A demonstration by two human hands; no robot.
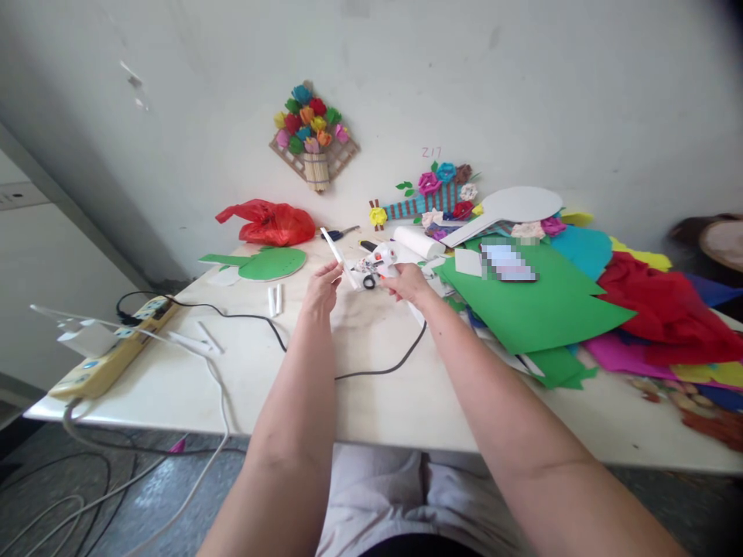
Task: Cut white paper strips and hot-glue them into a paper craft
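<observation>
My left hand (323, 288) pinches a long, thin white paper strip (333, 249), tilted with its top end toward the wall. In my right hand (408, 281) is a white hot glue gun (385, 255), fingers closed around its handle. A black cord (380, 373) runs from below that hand across the table. The front of the gun is close to the lower end of the strip; whether they touch I cannot tell. Near the gun lies a small black ring-shaped item (369, 283). Short white paper rolls (275, 302) rest left of my left hand.
A yellow power strip (110, 352) with plugs lies at the left edge. Behind are a green paddle-shaped cutout (272, 264), a red plastic bag (277, 223) and scissors (341, 233). Green sheets (534, 302), a phone (509, 261) and a white paddle-shaped cutout (522, 203) crowd the right.
</observation>
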